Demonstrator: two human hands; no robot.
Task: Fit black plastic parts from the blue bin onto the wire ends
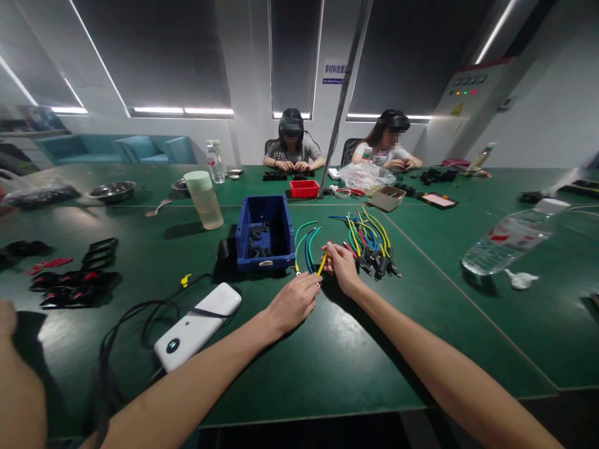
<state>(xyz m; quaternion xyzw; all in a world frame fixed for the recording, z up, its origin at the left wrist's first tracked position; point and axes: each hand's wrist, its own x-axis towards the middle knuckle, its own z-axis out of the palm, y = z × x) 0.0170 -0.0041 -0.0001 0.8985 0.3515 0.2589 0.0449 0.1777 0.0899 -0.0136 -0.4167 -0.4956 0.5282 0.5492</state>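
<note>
Both hands at frame centre, left hand [294, 302] and right hand [344, 268], each with grip pinched closed on the yellow wire [322, 262], probably to steady both ends (cable bundle [369, 240] just right, likely for easy reach).

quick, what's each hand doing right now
Left hand: closed on the yellow wire, near end.
Right hand: fingers closed on its far end.
</note>
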